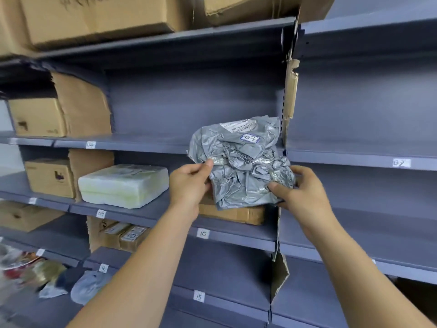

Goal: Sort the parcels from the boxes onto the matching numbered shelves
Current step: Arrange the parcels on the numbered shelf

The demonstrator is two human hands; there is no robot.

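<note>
Head camera: both hands grasp a crumpled grey plastic mailer parcel. The left hand pinches its left edge, and the right hand grips its lower right corner. The parcel is held in the air before the grey metal shelving, its white handwritten tag reading 03. Just below the grip, a flat brown cardboard box lies on the shelf tagged 10. A white foam box sits left of the left hand. Up and to the right of the grip is a shelf label reading 02.
</note>
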